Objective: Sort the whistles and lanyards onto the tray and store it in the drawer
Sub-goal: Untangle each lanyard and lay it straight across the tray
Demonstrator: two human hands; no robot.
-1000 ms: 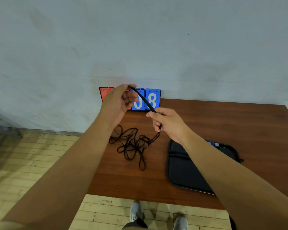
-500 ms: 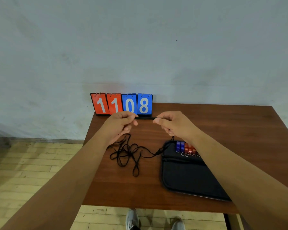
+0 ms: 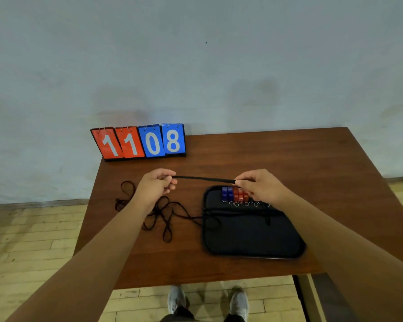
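Black lanyard [image 3: 204, 179] taut between pinching left hand [image 3: 157, 185] and right hand [image 3: 258, 185] fingers.

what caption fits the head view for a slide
Both hands stretch a black lanyard taut above the whistle tray.

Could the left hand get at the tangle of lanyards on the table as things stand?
Probably yes, but not freely: the left hand hovers just above the tangled lanyards with nothing between them, yet it is pinching one end of a stretched lanyard and would need to let go first.
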